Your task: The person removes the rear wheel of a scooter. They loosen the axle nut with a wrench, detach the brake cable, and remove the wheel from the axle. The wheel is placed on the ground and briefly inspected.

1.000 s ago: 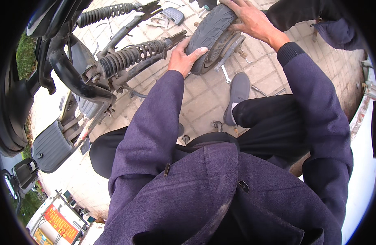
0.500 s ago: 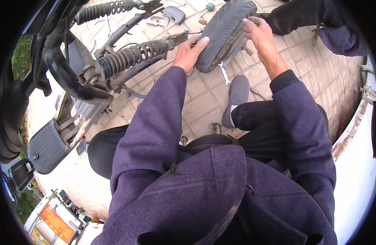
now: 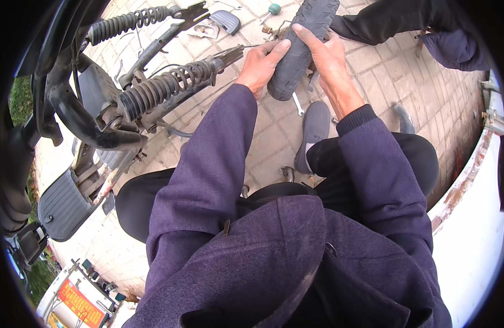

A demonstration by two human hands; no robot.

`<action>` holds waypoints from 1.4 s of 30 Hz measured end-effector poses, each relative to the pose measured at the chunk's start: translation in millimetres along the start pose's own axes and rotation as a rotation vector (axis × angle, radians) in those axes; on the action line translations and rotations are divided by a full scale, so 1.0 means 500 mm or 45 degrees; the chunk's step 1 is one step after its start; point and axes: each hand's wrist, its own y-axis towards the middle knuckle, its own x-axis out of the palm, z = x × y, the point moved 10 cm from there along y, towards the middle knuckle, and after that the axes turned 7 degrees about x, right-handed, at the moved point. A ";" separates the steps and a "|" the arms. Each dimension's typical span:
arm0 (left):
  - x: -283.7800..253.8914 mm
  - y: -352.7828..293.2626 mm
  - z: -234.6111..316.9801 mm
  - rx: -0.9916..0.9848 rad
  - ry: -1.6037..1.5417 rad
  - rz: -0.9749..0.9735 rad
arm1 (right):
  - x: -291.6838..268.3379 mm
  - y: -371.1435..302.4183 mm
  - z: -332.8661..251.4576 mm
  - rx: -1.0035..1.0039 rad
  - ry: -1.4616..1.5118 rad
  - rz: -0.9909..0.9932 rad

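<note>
A black-treaded wheel [image 3: 301, 52] stands upright on the paving between my hands, its tread turned toward me. My left hand [image 3: 258, 64] grips its left side, thumb laid on the tread and the fingers hidden behind. From the right, my right hand [image 3: 327, 57] clasps the tire, with the thumb stretched over the tread and the other fingers round the far side. Just below the wheel a silver wrench [image 3: 299, 104] lies on the ground, close to my grey shoe [image 3: 316, 131].
A partly stripped scooter with a coil-spring shock absorber [image 3: 167, 87] fills the left. Beyond lie a green-handled screwdriver [image 3: 273, 10] and a dark plastic cover [image 3: 226, 22]. Another person's leg [image 3: 388, 22] is at upper right. A white curved body with a rusty edge [image 3: 465, 186] borders the right.
The wheel has turned so its tread faces me and its side no longer shows. My right hand has moved left onto the tread, its fingers closing round the tire.
</note>
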 end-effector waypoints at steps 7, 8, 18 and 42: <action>0.031 -0.010 0.042 0.042 -0.106 0.087 | -0.014 0.007 0.006 0.259 0.025 -0.039; 0.025 -0.011 0.048 0.059 -0.105 0.116 | -0.008 0.007 0.011 0.274 0.039 -0.060; -0.018 0.011 0.051 -0.034 -0.209 0.249 | 0.031 -0.002 0.019 0.234 0.209 -0.297; 0.006 0.036 0.048 0.343 -0.235 -0.071 | -0.041 -0.051 0.043 0.099 0.121 -0.043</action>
